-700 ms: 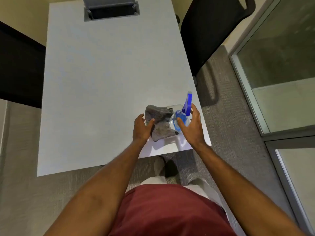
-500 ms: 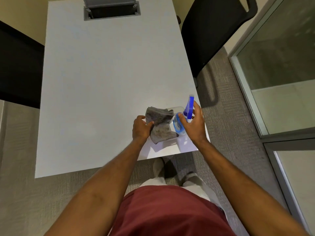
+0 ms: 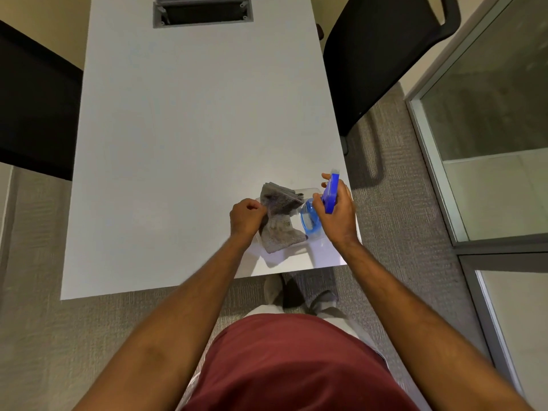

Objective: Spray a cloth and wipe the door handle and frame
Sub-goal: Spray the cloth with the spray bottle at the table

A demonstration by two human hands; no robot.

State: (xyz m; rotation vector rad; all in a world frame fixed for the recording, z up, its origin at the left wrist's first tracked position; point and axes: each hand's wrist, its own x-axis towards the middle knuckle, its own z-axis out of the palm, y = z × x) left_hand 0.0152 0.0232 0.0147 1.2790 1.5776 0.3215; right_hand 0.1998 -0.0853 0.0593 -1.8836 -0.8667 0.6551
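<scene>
1. I stand at the near end of a white table (image 3: pixel 184 137), both arms stretched over its near right corner; grey carpet (image 3: pixel 394 221) lies beyond its edge.
2. My left hand (image 3: pixel 246 217) is clenched on the edge of one grey cloth (image 3: pixel 278 218), which hangs bunched just to the right of that fist, above the tabletop.
3. My right hand (image 3: pixel 338 215) grasps one bottle (image 3: pixel 311 221), clear with blue liquid, fingers wrapped at its blue sprayer (image 3: pixel 330 192); bottle and cloth are just beside each other between my hands.
4. One black chair (image 3: pixel 376 54) stands beyond my right hand, at the table's right side.
5. A glass wall with a metal frame (image 3: pixel 433 161) runs to the right of that hand.
6. One grey hatch (image 3: pixel 203 10) sits in the table's far end, well beyond both hands.
</scene>
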